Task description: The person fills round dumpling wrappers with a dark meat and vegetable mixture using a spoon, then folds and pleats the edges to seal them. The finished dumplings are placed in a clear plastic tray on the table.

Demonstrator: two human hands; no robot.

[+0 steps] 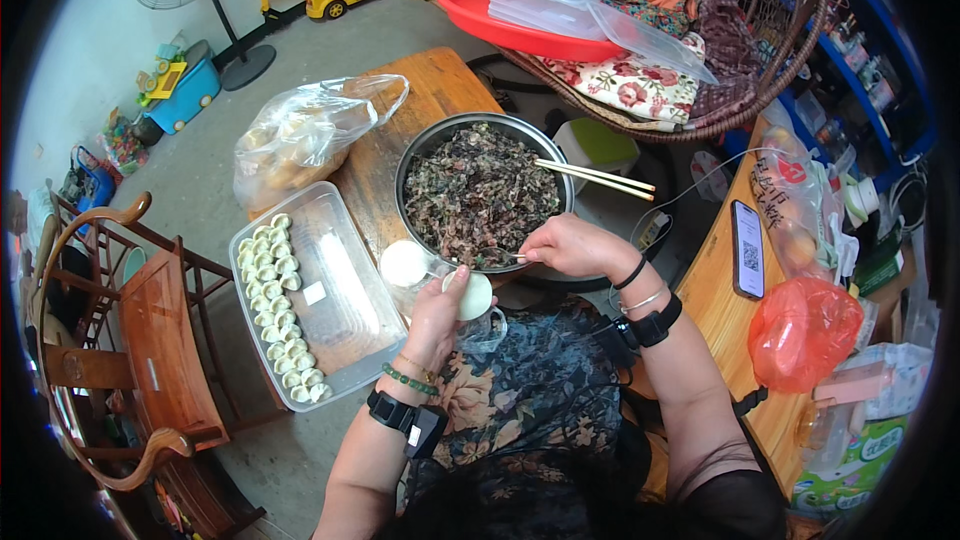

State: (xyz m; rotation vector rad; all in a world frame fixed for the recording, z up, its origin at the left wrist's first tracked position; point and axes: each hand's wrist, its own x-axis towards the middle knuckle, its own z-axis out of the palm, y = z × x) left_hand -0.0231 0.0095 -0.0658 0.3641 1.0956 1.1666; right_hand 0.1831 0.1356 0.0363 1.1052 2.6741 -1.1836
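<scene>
My left hand (437, 311) holds a round pale dumpling wrapper (472, 297) by its edge, thumb on top. With its fingers pinched, my right hand (574, 246) grips the handle of a small spoon (496, 256), whose bowl dips into the near edge of the dark minced filling (480, 187). That filling heaps up in a round steel basin (402, 219), and a pair of chopsticks (607, 178) rests over its right rim. Beside my left hand lies more white wrapper dough (405, 263) on clear plastic. Folded dumplings (281, 315) line the left side of a clear plastic tray (352, 300).
A plastic bag of round items (292, 142) sits on the wooden table (431, 79) behind the tray. To my right, a phone (747, 249) and a red plastic bag (806, 334) lie on a wooden bench (712, 292). A red basin (465, 11) holds plastic lids.
</scene>
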